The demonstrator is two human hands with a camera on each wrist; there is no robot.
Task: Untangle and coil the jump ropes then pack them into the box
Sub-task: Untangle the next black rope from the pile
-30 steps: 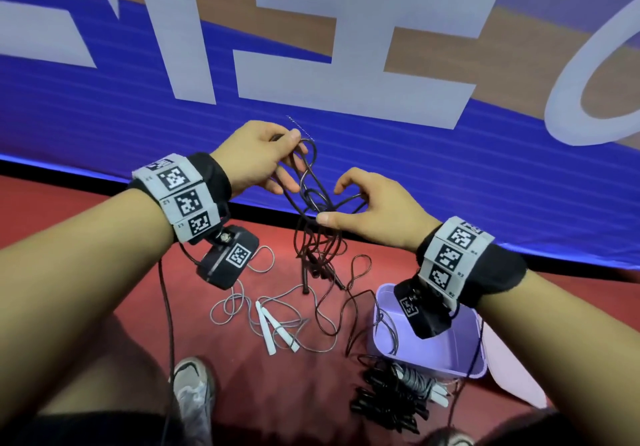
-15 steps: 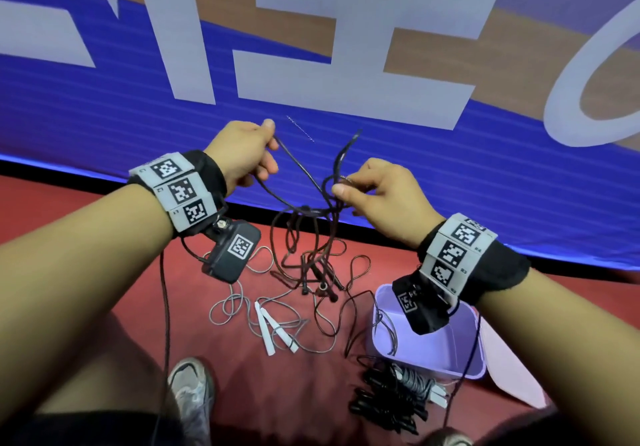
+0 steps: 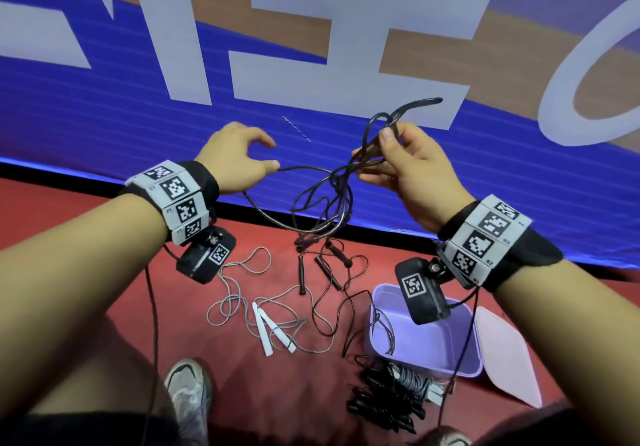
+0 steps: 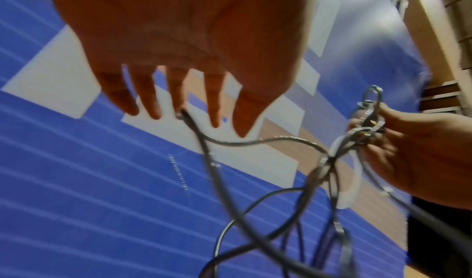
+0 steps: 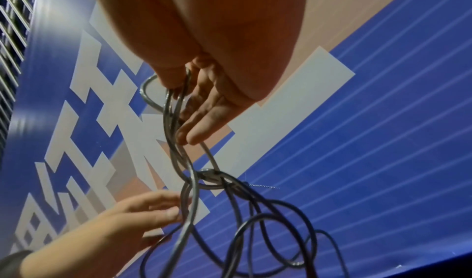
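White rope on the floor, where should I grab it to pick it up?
Grab the white rope by its two white handles, coming from above. They lie side by side on the red floor, stiff and clear of most loops, so one hand can likely pinch both; the cord itself is loose and tangled.

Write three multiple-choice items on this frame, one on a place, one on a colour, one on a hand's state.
1. Where does the box stand?
A. on the red floor
B. on a shelf
C. on the person's lap

2. What colour are the handles of the grey rope on the floor?
A. black
B. white
C. yellow

3. What does the right hand do?
A. hangs idle
B. rests on the box
C. pinches the dark rope

A: floor shows around it. B: both handles look white. C: thumb and fingers grip the loops.
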